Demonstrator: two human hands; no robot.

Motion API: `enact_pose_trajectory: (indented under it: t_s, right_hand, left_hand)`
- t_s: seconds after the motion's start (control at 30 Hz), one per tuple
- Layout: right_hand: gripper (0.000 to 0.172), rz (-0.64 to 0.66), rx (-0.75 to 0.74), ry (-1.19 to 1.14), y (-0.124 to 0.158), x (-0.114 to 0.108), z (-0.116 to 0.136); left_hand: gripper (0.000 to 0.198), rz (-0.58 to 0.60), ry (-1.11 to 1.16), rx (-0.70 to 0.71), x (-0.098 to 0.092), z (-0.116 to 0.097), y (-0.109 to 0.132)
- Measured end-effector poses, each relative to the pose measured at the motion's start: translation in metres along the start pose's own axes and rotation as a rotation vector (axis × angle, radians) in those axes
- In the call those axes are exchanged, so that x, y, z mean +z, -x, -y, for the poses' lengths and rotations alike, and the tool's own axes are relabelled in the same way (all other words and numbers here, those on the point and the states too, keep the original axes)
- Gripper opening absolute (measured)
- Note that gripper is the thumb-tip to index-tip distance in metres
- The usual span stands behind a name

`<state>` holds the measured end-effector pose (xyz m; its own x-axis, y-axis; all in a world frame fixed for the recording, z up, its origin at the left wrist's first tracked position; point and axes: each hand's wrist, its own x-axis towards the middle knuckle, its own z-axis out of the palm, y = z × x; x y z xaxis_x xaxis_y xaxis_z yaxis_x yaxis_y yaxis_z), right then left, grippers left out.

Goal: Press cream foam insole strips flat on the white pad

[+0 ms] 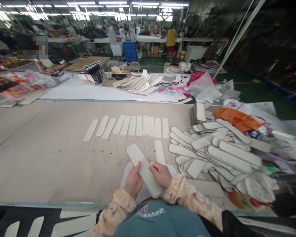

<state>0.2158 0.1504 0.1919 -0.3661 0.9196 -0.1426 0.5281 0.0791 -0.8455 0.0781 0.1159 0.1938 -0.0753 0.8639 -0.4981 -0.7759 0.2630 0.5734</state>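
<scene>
Both my hands hold one long cream padded strip with rounded ends [142,167], tilted so its far end points up and left. My left hand [133,180] grips its left edge near the lower half. My right hand [161,174] pinches its right edge. Just beyond my right hand a narrow white strip [160,152] lies alone on the table. Farther out, a row of several narrow white strips [133,126] is laid side by side on the beige table [46,154].
A large loose heap of the same cream padded strips [217,151] fills the table to my right, with an orange bag [236,119] and plastic bags behind it. Another pile of pale pieces [140,82] lies farther back. A person [50,62] sits at the far left; others work in the background.
</scene>
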Motion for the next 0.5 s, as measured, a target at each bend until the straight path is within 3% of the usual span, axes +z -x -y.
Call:
enact_pose_trajectory:
  t_s: [0.1, 0.23, 0.5]
  right_hand:
    - [0.031, 0.015, -0.003, -0.014, -0.002, -0.002, 0.001]
    - [0.026, -0.018, -0.027, -0.090, -0.010, -0.005, 0.007]
    - [0.040, -0.095, -0.073, -0.034, -0.015, -0.003, 0.011]
  left_hand:
    - [0.029, -0.072, 0.003, 0.024, 0.002, -0.002, 0.000]
    - [0.027, -0.068, -0.052, 0.006, 0.006, -0.003, 0.000]
    - [0.028, -0.131, -0.071, -0.012, 0.014, 0.003, 0.000]
